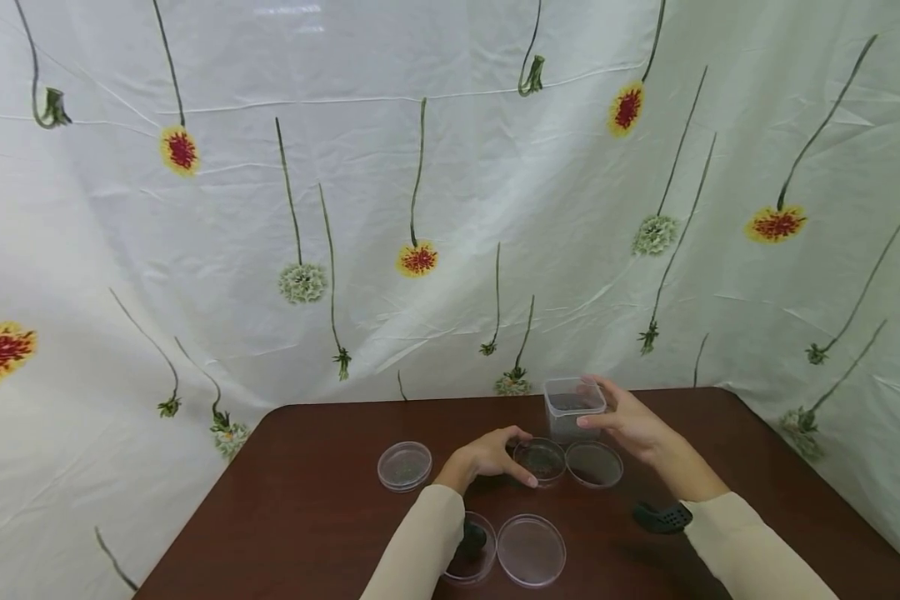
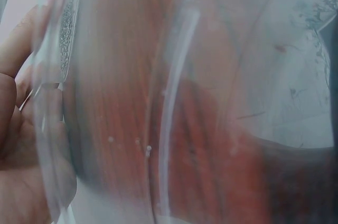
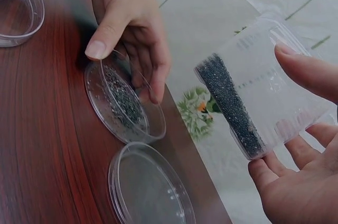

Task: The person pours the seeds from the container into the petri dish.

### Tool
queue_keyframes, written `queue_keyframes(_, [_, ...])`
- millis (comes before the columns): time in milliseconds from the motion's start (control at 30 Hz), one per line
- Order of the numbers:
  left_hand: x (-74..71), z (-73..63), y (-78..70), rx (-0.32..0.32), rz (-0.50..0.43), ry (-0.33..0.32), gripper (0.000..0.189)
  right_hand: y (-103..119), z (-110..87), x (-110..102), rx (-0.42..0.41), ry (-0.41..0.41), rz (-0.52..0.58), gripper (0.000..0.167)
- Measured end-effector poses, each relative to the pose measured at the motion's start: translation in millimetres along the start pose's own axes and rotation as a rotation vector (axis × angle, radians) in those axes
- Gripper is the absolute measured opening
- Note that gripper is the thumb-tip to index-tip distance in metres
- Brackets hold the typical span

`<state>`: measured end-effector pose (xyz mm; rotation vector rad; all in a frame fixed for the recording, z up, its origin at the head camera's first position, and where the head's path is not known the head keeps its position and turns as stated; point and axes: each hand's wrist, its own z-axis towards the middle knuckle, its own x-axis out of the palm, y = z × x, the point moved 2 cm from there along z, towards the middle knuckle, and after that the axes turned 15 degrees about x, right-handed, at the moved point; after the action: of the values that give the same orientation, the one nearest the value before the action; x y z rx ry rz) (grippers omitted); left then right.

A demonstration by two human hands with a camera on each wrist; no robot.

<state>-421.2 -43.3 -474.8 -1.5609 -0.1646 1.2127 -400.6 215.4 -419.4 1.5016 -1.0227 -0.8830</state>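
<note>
My left hand [image 1: 486, 455] pinches a clear petri dish lid [image 3: 156, 123] by its rim, thumb on one side and fingers on the other. The lid is tilted over a petri dish [image 3: 95, 102] on the table, and dark granules [image 3: 125, 100] show through it. In the left wrist view, clear plastic fills most of the picture. My right hand [image 1: 637, 427] grips a clear square plastic container [image 1: 573, 403] at the back of the table. A layer of dark granules [image 3: 229, 105] lies at the container's bottom.
Right beside the granule dish stands another petri dish [image 1: 595, 464]. A further dish [image 1: 405, 466] lies to the left. Nearer the front are a clear dish [image 1: 531, 550] and one with a dark round thing [image 1: 471, 540], partly behind my left sleeve. A flowered cloth hangs behind the brown table [image 1: 307, 500].
</note>
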Motion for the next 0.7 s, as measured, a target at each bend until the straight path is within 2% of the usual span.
queue_keyframes(267, [0.2, -0.5, -1.5, 0.003, 0.002, -0.001, 0.068, -1, -18.7, -23, -0.021, -0.017, -0.018, 0.094])
queue_keyframes(467, [3.4, -1.2, 1.7, -0.006, -0.009, -0.007, 0.068, -11, -34.9, -46, -0.019, -0.05, -0.062, 0.092])
queue_keyframes(700, [3.2, -1.0, 2.3, 0.0, -0.001, -0.02, 0.068, -21, -52.7, -65, -0.08, -0.045, -0.104, 0.084])
